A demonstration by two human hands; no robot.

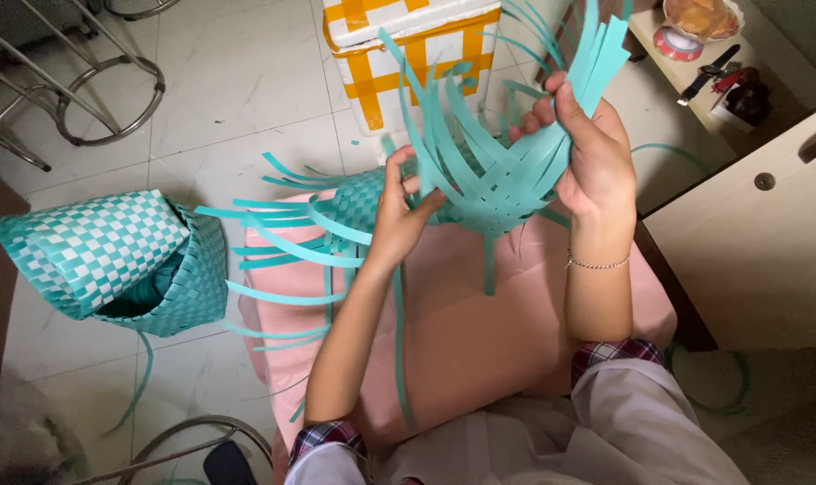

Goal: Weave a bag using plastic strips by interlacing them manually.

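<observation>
Head view: both hands (498,180) raised, gripping half-woven basket (489,180).

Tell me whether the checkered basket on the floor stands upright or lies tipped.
Tipped: the checkered basket lies on its side, its dark opening facing sideways.

Lighting: bright, even, diffuse indoor light from above; no hard beam.

Shadows: soft only. A faint one lies under my left hand (399,220) on the pink cloth (480,323); a darker one sits inside the finished woven basket (120,260).

Glare: mild sheen on the pale floor tiles (237,90) and on the metal stool legs (84,99); nothing blown out.

Focus: sharp across the centre, my right hand (592,162) and the teal strips (489,171) crisp. Slight softness on strip tips near the top edge.

Distortion: wide-angle stretch at the borders; the cabinet (758,242) leans outward, and my sleeves bulge at the bottom edge.

Dim zones: lower left corner is murky, detail unreadable.
</observation>
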